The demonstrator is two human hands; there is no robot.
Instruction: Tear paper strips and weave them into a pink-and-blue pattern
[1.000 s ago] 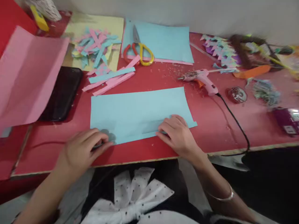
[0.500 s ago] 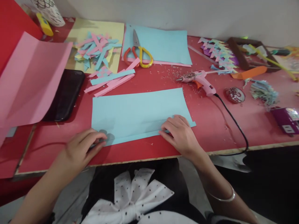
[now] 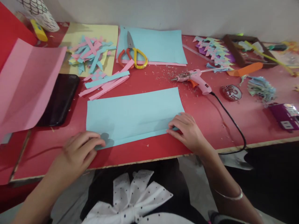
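Observation:
A light blue sheet of paper (image 3: 133, 112) lies on the red table in front of me, with a narrow fold along its near edge. At its near left corner, the bent fingers of my left hand (image 3: 80, 149) close over the folded edge, hiding that corner. My right hand (image 3: 187, 132) pinches the same fold near the right end, thumb on the near side and fingers curled above. Between the hands the folded strip lies nearly flat.
Behind the sheet lie cut paper strips (image 3: 105, 84), scissors (image 3: 133, 53) and more blue paper (image 3: 158, 43). A pink glue gun (image 3: 198, 81) with a black cord is to the right. A black phone (image 3: 60, 102) lies left, partly under pink paper (image 3: 30, 84).
My right hand has slid slightly right along the fold, covering the strip end that stuck out there. My left hand's fingers have shifted slightly at the left corner. The view has moved a little.

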